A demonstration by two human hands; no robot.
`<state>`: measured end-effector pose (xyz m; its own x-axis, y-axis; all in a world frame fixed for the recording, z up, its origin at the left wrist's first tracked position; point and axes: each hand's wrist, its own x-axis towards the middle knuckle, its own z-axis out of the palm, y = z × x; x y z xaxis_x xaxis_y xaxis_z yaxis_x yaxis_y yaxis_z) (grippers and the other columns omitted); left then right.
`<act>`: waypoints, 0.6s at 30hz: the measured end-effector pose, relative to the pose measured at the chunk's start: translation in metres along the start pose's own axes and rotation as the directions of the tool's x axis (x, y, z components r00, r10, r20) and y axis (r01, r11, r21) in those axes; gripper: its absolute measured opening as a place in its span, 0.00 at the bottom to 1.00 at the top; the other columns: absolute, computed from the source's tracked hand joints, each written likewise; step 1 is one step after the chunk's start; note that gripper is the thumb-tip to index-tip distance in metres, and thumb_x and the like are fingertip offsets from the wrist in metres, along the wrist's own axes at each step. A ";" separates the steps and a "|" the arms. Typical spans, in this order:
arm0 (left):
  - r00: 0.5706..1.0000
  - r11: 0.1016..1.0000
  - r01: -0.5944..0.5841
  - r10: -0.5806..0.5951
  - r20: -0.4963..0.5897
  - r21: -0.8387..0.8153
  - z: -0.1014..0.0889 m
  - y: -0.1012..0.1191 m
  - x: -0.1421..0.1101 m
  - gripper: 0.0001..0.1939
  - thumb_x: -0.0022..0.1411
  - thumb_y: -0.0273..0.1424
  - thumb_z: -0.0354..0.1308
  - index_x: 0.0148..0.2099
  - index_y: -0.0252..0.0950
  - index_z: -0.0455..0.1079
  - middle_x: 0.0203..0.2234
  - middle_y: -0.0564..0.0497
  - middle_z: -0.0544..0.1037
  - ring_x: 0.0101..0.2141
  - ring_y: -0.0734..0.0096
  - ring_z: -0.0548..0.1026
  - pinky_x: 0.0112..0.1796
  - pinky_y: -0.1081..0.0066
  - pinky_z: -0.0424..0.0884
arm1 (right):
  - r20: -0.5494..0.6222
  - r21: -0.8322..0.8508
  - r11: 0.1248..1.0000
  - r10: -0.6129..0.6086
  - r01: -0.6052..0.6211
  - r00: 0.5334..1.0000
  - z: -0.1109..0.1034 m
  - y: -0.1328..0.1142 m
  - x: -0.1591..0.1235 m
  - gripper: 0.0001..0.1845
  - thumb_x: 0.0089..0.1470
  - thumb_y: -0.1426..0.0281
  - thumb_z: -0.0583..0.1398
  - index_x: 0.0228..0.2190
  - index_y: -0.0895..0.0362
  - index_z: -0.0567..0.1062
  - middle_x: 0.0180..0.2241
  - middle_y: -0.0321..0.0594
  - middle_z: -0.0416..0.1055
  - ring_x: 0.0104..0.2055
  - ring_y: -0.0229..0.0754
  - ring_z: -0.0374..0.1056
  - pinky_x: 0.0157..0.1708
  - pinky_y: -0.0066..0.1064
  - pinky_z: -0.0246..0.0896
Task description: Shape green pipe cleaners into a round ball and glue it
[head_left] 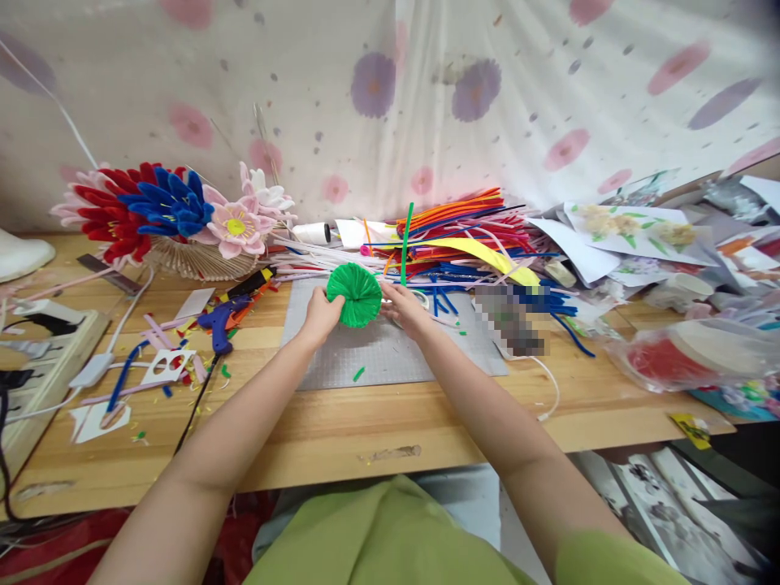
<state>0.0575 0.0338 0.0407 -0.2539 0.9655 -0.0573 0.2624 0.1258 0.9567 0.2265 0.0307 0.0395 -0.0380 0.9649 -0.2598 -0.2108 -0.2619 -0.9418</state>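
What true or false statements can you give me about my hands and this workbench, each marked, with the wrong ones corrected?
1. The left hand grips the green disc near its edge. True.
2. The green disc lies flat, with no hand on it. False: it is held up, over the grey mat.
3. A green stem sticks up beside the right hand. True.
4. The blue glue gun lies to the right of the grey mat. False: it lies to the left.
5. The flower bunch includes red, blue and pink blooms. True.
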 end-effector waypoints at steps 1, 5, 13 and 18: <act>1.000 1.000 -0.007 0.007 -0.003 0.021 0.001 0.000 0.000 0.13 0.45 0.28 0.58 0.37 0.34 0.65 0.26 0.51 0.73 0.29 0.70 0.72 0.32 0.71 0.68 | -0.005 -0.100 0.991 -0.085 0.084 0.996 0.002 -0.001 0.001 0.26 0.38 0.60 0.65 0.41 0.54 0.66 0.40 0.41 0.71 0.38 0.39 0.70 0.38 0.32 0.65; 0.994 0.995 -0.082 0.078 0.074 0.050 0.004 0.005 -0.004 0.15 0.42 0.27 0.58 0.37 0.34 0.68 0.26 0.51 0.74 0.29 0.67 0.72 0.33 0.69 0.67 | 0.035 -0.535 0.814 -0.250 0.229 0.968 0.013 -0.011 0.008 0.37 0.29 0.70 0.68 0.45 0.56 0.65 0.39 0.41 0.71 0.40 0.44 0.69 0.41 0.37 0.64; 0.992 0.981 0.064 -0.042 0.122 -0.184 0.005 0.007 -0.007 0.17 0.34 0.28 0.65 0.33 0.33 0.73 0.29 0.48 0.78 0.32 0.63 0.75 0.33 0.67 0.70 | 0.080 -0.847 0.477 -0.321 0.234 0.944 0.033 -0.023 0.001 0.22 0.36 0.67 0.65 0.38 0.57 0.72 0.37 0.42 0.73 0.40 0.48 0.69 0.41 0.39 0.62; 0.983 0.949 0.154 -0.120 0.140 -0.275 0.006 0.008 -0.009 0.21 0.29 0.29 0.69 0.32 0.32 0.72 0.30 0.47 0.79 0.32 0.62 0.75 0.33 0.67 0.71 | 0.180 -0.732 0.600 -0.289 0.324 0.940 0.026 -0.017 0.003 0.20 0.35 0.71 0.64 0.36 0.57 0.73 0.34 0.39 0.74 0.37 0.46 0.69 0.40 0.38 0.63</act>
<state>0.0674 0.0272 0.0477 -0.1509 0.9659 -0.2106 -0.0461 0.2059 0.9775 0.2049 0.0389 0.0605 -0.1501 0.9864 0.0664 0.5760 0.1419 -0.8051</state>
